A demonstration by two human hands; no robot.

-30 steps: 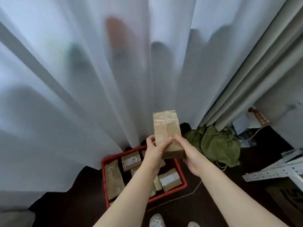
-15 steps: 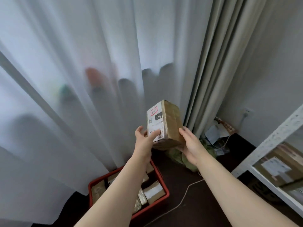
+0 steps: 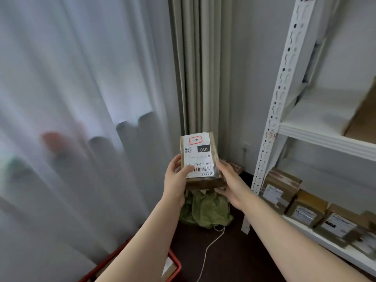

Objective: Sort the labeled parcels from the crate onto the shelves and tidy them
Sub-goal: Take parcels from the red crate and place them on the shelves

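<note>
2 hands [image 3: 175, 181] [image 3: 231, 185] grip 1 parcel [image 3: 200, 157].

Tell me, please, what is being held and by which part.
Both hands hold one labeled parcel by its lower end: the left hand grips the left edge, thumb on the label; the right hand cups the right side and underside.

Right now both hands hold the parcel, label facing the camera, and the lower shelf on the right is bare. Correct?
One error: the lower shelf is not bare; the head view shows a row of boxes on it. The left hand and right hand do hold the parcel, label facing the camera.
</note>
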